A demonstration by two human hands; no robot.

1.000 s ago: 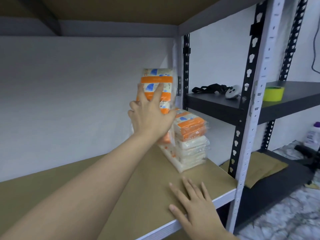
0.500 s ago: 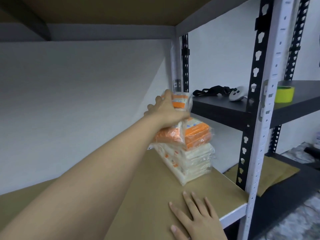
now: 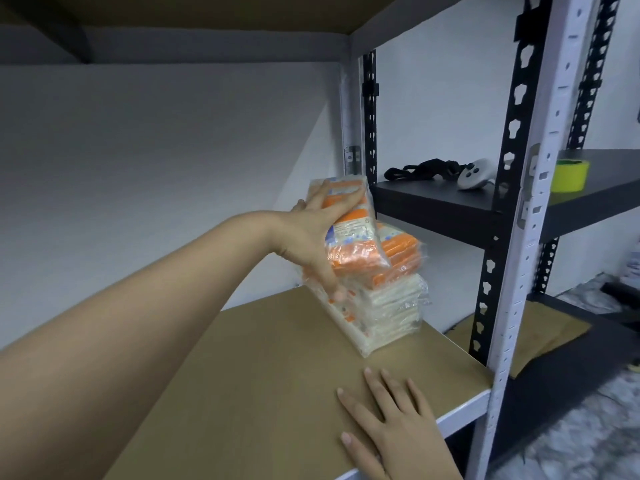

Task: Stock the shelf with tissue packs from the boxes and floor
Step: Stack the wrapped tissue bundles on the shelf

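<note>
Left hand [image 3: 313,242] clamped on a tissue pack [image 3: 349,233] tilted against the far-right stack [image 3: 388,306] on the shelf [image 3: 242,358], right hand [image 3: 391,424] flat, fingers spread: lower squarely, then release.

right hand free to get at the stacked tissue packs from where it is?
Probably yes. The right hand lies flat on the shelf board, with bare board between it and the stacked tissue packs. The left hand grips the upper pack.

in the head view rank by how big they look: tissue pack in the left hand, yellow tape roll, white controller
1. Tissue pack, held by the left hand.
2. and 3. Yellow tape roll and white controller look about alike; not ranked.
</note>
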